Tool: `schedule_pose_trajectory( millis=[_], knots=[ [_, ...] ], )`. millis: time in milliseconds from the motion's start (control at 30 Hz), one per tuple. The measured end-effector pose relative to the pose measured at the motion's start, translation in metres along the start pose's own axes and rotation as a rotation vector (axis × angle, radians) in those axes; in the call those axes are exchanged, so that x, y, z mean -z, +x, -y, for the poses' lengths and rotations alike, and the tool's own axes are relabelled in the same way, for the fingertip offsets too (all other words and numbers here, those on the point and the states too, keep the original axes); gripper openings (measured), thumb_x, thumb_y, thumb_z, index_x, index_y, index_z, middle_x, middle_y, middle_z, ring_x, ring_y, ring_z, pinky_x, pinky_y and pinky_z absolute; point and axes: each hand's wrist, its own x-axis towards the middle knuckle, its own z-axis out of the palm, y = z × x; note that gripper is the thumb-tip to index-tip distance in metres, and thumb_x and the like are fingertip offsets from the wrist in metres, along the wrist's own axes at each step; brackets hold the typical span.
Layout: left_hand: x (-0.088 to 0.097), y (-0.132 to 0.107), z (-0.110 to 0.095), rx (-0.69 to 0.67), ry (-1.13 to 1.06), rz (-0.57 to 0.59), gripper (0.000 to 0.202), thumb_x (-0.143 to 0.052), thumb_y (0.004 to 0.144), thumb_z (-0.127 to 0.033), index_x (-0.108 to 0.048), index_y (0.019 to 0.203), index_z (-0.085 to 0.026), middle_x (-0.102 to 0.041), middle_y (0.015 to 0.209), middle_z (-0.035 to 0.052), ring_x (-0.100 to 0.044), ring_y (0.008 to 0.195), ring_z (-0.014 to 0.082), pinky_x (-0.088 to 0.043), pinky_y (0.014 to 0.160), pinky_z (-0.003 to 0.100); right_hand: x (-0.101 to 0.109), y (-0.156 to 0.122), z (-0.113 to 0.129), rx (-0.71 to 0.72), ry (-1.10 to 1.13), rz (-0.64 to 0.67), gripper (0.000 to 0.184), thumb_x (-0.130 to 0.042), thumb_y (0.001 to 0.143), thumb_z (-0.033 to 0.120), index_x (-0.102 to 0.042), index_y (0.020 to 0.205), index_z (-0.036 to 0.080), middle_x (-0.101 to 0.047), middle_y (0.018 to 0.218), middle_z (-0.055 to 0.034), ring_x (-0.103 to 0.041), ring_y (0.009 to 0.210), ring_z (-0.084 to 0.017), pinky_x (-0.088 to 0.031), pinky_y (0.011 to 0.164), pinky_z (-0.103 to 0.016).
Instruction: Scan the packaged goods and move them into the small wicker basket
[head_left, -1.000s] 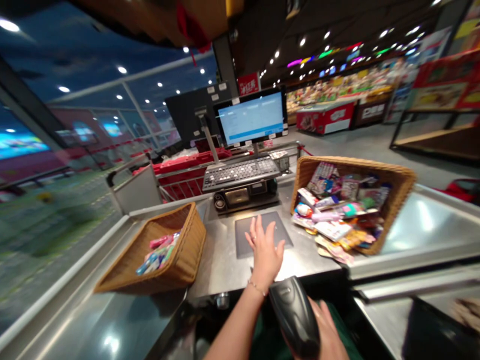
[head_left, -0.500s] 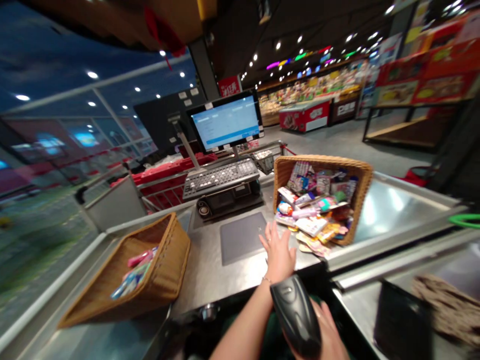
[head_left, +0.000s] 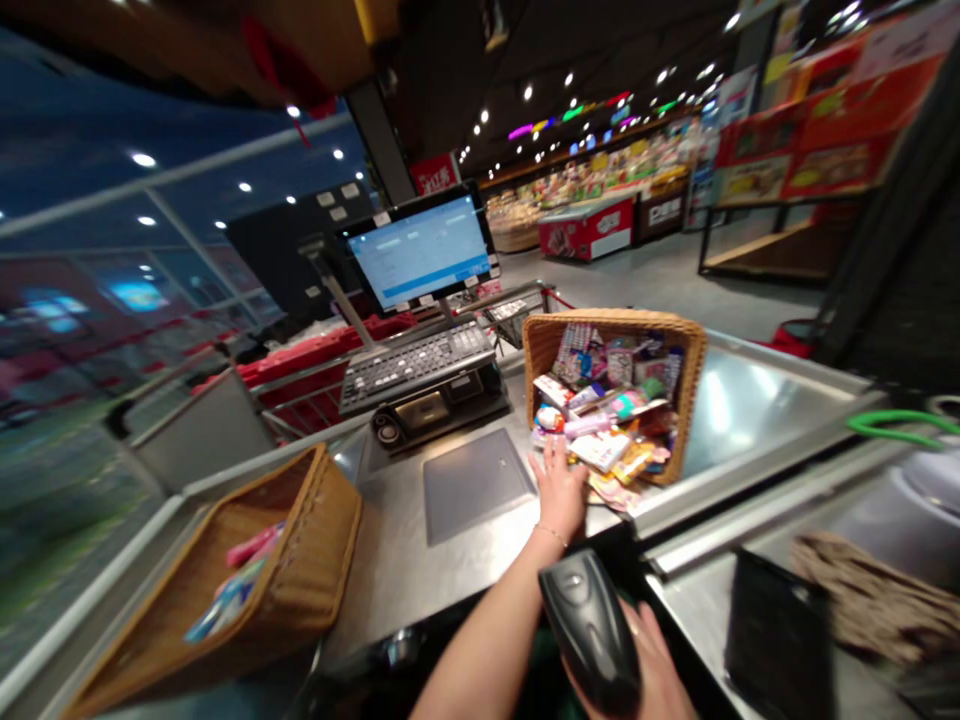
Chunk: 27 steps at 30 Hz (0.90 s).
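Note:
My left hand (head_left: 561, 492) reaches forward with its fingers spread, at the near edge of a tipped wicker basket (head_left: 694, 400). Packaged goods spill toward the basket's mouth, among them a white box (head_left: 600, 450), a pink tube-like item (head_left: 589, 425) and a yellow packet (head_left: 634, 462). The fingertips come close to these goods; whether they touch is unclear. In my right hand (head_left: 654, 665) is a black barcode scanner (head_left: 592, 625), its head pointing forward and up. On the left, a second wicker basket (head_left: 319, 560) holds a pink item (head_left: 253, 545) and a blue-and-white packet (head_left: 225, 605).
A grey pad (head_left: 476, 483) lies flush in the metal counter. Behind it stand a keyboard (head_left: 416, 365) and a lit monitor (head_left: 420, 250). At right are a dark tablet-like object (head_left: 780, 630), a crumpled brown cloth (head_left: 877, 590) and a green ring (head_left: 900, 425).
My left hand has moved closer to the goods at the right basket's mouth. The scanner stays in my right hand. The whole view has turned slightly to the right.

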Motion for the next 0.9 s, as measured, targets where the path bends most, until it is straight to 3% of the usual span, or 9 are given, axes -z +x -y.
schedule_pose_trajectory(
  millis=[133, 333, 400, 467, 567, 700, 800, 900],
  knots=[
    [-0.006, 0.007, 0.002, -0.019, 0.029, -0.025, 0.016, -0.053, 0.085, -0.023, -0.068, 0.084, -0.021, -0.033, 0.153, 0.0084, -0.019, 0.144, 0.0300, -0.011, 0.114, 0.065, 0.005, 0.002, -0.001, -0.012, -0.006, 0.001, 0.045, -0.052, 0.086, 0.039, -0.056, 0.122, 0.012, -0.065, 0.123, -0.0124, -0.065, 0.110, -0.029, -0.052, 0.094, -0.052],
    [0.011, 0.003, 0.004, -0.034, -0.020, -0.044, 0.013, -0.055, 0.081, -0.020, -0.068, 0.081, -0.022, -0.030, 0.155, 0.0034, -0.016, 0.145, 0.0285, -0.011, 0.113, 0.065, 0.007, 0.003, -0.002, -0.060, 0.003, 0.005, 0.045, -0.052, 0.086, 0.040, -0.057, 0.122, 0.012, -0.066, 0.122, -0.0119, -0.064, 0.111, -0.029, -0.052, 0.095, -0.051],
    [0.016, -0.002, 0.004, 0.063, -0.053, -0.007, 0.016, -0.052, 0.082, -0.022, -0.068, 0.082, -0.023, -0.037, 0.151, 0.0038, -0.020, 0.144, 0.0282, -0.015, 0.113, 0.064, 0.005, 0.002, -0.002, -0.066, 0.017, 0.002, 0.045, -0.052, 0.086, 0.040, -0.057, 0.121, 0.011, -0.066, 0.121, -0.0130, -0.064, 0.111, -0.029, -0.051, 0.095, -0.052],
    [0.018, -0.007, 0.006, 0.241, -0.079, 0.041, 0.017, -0.051, 0.083, -0.024, -0.068, 0.084, -0.022, -0.046, 0.145, 0.0068, -0.026, 0.141, 0.0290, -0.019, 0.111, 0.064, 0.003, 0.001, -0.003, -0.069, 0.043, 0.018, 0.045, -0.052, 0.087, 0.039, -0.055, 0.122, 0.011, -0.066, 0.122, -0.0134, -0.064, 0.112, -0.029, -0.050, 0.097, -0.054],
    [0.022, -0.013, 0.011, 0.403, -0.094, 0.046, 0.025, -0.057, 0.078, -0.021, -0.067, 0.100, -0.024, -0.046, 0.144, 0.0090, -0.025, 0.142, 0.0294, -0.018, 0.111, 0.063, 0.002, 0.001, -0.003, -0.076, 0.073, 0.058, 0.047, -0.051, 0.088, 0.038, -0.052, 0.127, 0.012, -0.064, 0.125, -0.0131, -0.062, 0.114, -0.029, -0.048, 0.098, -0.055],
    [0.031, -0.022, 0.019, 0.340, -0.120, 0.117, 0.042, -0.070, 0.070, -0.031, -0.064, 0.111, -0.029, -0.034, 0.152, 0.0089, -0.016, 0.144, 0.0322, -0.014, 0.111, 0.064, 0.001, 0.001, -0.003, -0.062, 0.051, 0.056, 0.045, -0.049, 0.089, 0.040, -0.055, 0.123, 0.012, -0.064, 0.124, -0.0138, -0.063, 0.113, -0.029, -0.049, 0.097, -0.055],
    [0.033, -0.029, 0.017, 0.353, -0.081, 0.147, 0.053, -0.076, 0.064, -0.043, -0.063, 0.112, -0.026, -0.030, 0.153, 0.0129, -0.014, 0.144, 0.0362, -0.015, 0.109, 0.068, 0.000, 0.001, -0.001, -0.045, 0.037, 0.039, 0.046, -0.049, 0.089, 0.041, -0.055, 0.123, 0.011, -0.065, 0.123, -0.0142, -0.063, 0.112, -0.029, -0.050, 0.095, -0.054],
    [0.030, -0.034, 0.008, 0.345, -0.012, 0.162, 0.051, -0.075, 0.064, -0.045, -0.063, 0.109, -0.023, -0.027, 0.155, 0.0144, -0.014, 0.144, 0.0359, -0.014, 0.108, 0.069, -0.003, 0.001, 0.001, -0.032, 0.025, 0.038, 0.046, -0.050, 0.089, 0.042, -0.055, 0.123, 0.011, -0.066, 0.122, -0.0138, -0.064, 0.112, -0.029, -0.052, 0.093, -0.052]
  ],
)
